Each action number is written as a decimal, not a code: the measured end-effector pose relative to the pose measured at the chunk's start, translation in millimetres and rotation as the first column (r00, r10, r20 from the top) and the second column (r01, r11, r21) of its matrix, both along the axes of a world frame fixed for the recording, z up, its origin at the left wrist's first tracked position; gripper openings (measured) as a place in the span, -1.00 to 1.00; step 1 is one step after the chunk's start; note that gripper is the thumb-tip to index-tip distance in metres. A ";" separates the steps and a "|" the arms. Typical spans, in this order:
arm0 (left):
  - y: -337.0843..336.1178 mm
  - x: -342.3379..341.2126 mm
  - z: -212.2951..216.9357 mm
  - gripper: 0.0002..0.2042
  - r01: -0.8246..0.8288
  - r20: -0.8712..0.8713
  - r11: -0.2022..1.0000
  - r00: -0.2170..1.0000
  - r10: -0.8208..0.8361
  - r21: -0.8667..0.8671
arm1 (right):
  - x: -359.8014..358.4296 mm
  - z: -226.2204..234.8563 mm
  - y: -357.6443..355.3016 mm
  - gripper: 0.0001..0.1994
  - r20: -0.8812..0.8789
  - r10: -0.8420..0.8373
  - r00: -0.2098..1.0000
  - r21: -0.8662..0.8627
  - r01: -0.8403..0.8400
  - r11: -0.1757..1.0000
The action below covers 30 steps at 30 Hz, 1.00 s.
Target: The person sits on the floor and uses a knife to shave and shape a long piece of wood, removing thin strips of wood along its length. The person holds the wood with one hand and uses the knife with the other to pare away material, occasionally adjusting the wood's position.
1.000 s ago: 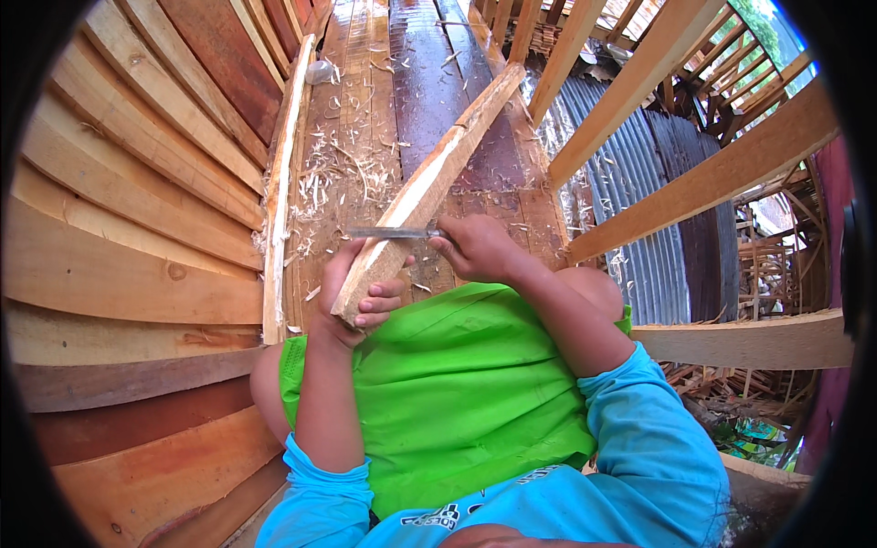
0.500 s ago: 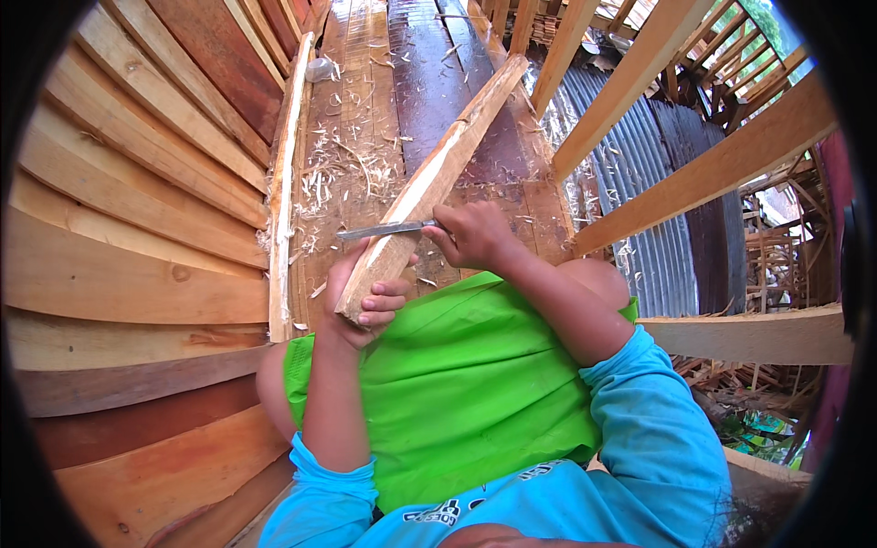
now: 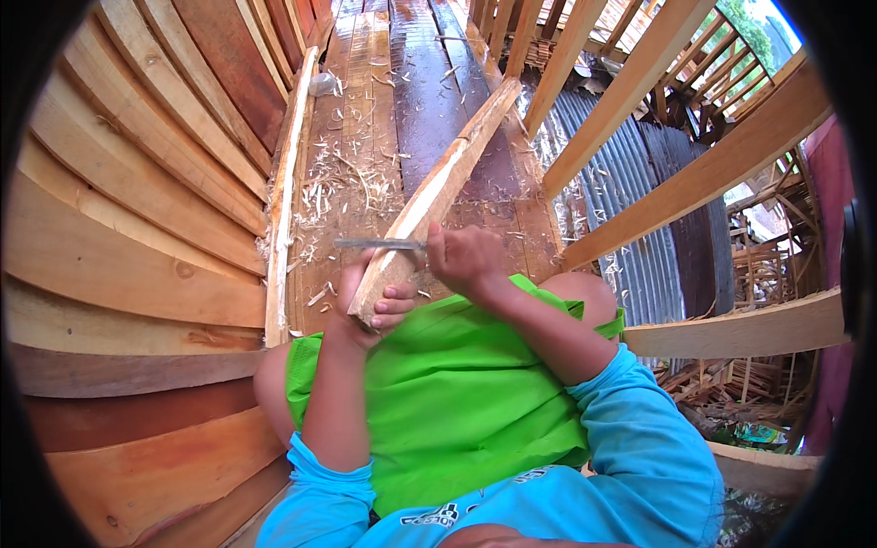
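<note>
Left hand (image 3: pixel 376 309) gripped the near end of a long, pale, rough-hewn wooden stick (image 3: pixel 437 194), fingers (image 3: pixel 395 305) curled around its underside just above the green shorts (image 3: pixel 429 384), while the far end of the stick rested out on the dark, wet plank floor (image 3: pixel 429 100). Right hand (image 3: pixel 468 258) was clenched around the handle of a thin grey metal blade (image 3: pixel 376 244), which lay crosswise over the stick just above the left hand, its edge touching the wood. Judging by its straight line and squared faces, the stick looked stiff and fairly light for its length, dry enough at the cut faces to offer a sure grip, though splintery along the shaved edges. The near end, where the left hand sat, seemed the sensible place to hold it, braced against the lap, with the fingers kept below the line of the blade. Pale wood shavings (image 3: pixel 343 178) lay scattered across the floor beside a narrow light-coloured batten (image 3: pixel 283 183) lying lengthwise to the left. Stacked brown and tan boards (image 3: pixel 137 210) curved along the left side, and slanting timber rails (image 3: pixel 722 155) with grey corrugated sheeting (image 3: pixel 630 201) stood to the right.
</note>
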<state>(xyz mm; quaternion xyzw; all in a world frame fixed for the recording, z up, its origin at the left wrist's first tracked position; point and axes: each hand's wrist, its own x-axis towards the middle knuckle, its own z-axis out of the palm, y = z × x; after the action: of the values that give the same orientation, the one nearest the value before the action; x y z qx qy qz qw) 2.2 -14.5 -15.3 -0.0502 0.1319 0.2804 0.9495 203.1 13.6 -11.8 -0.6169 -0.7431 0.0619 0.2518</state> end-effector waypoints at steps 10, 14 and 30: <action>-4.8 6.8 3.5 -0.44 -0.025 -0.022 0.999 0.999 0.024 -0.031 | -0.5 -12.0 7.8 -0.50 0.027 -0.023 0.999 0.085 0.020 0.996; -7.2 6.5 1.3 -0.44 -0.071 0.017 0.996 0.997 0.072 -0.053 | -8.4 -12.0 9.5 -0.53 0.005 -0.106 0.994 0.101 0.105 0.989; -2.1 1.8 3.7 -0.47 -0.064 0.009 0.996 0.998 0.065 -0.065 | 3.7 -36.5 34.3 -0.57 0.026 0.011 1.000 0.268 -0.017 0.963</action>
<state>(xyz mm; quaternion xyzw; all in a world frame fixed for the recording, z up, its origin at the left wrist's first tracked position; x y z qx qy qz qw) 4.1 -16.6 -11.6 -0.0866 0.1340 0.3062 0.9385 206.8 47.8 -48.3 -0.5725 -0.7520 -0.0453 0.3235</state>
